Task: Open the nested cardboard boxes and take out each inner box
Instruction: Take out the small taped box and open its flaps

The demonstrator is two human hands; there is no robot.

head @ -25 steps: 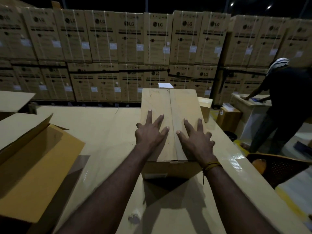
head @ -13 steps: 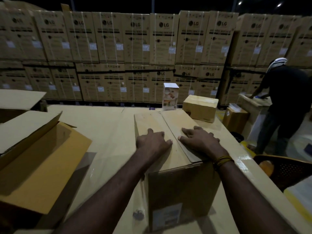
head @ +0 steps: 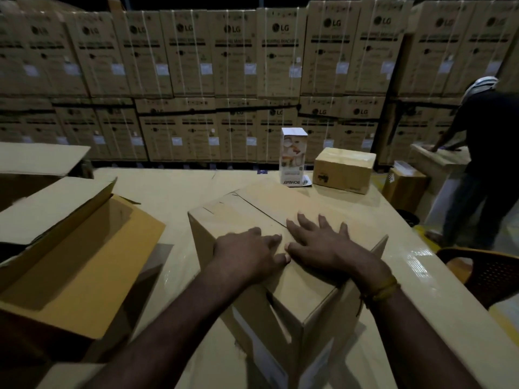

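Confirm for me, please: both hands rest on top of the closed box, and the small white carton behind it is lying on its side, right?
Not quite. The head view shows both hands, left and right, on the closed box, but the white carton stands upright, not on its side.

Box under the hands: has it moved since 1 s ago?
Yes. The closed cardboard box has turned: its top seam ran straight toward the stacked cartons, now it slants left, with a corner facing the camera.
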